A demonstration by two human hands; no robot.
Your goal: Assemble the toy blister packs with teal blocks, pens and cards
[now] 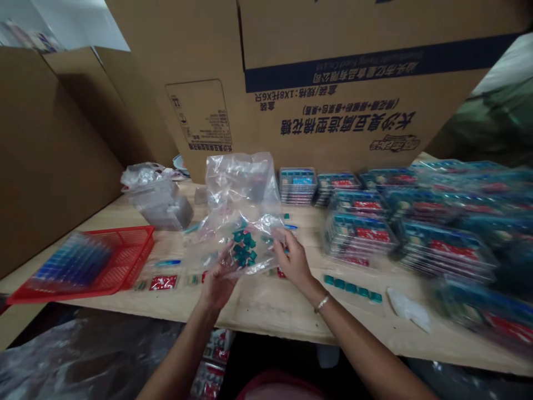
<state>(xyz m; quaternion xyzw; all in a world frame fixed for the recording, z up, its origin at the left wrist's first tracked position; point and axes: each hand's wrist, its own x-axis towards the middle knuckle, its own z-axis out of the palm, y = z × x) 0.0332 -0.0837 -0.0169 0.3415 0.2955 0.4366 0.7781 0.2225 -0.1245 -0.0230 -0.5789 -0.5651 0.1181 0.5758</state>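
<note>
Plainly, both our hands were taken up with one clear bag [240, 180]: our left hand [220, 280] gripped its near left edge, while our right hand [292, 255] pinched the film at its right side, thumb and fingers drawn close together. The bag lay stretched out over the middle of the table [358, 325], a cluster of teal pieces [245, 248] gathered low in it between our hands. We could not make out its mouth, so tilting it towards an unsealed end might, we judged, have spilled the pieces; the slack film might also have slipped from a loose pinch. The bag masked part of the table behind it, and a low sweep could have knocked the teal row [352, 288] just right of our right wrist. Stacks of filled packs [360, 236] crowded the right; a red basket [120, 264] and clear containers [162, 204] took up the left, and a big cardboard box [258, 133] walled off the far side.
</note>
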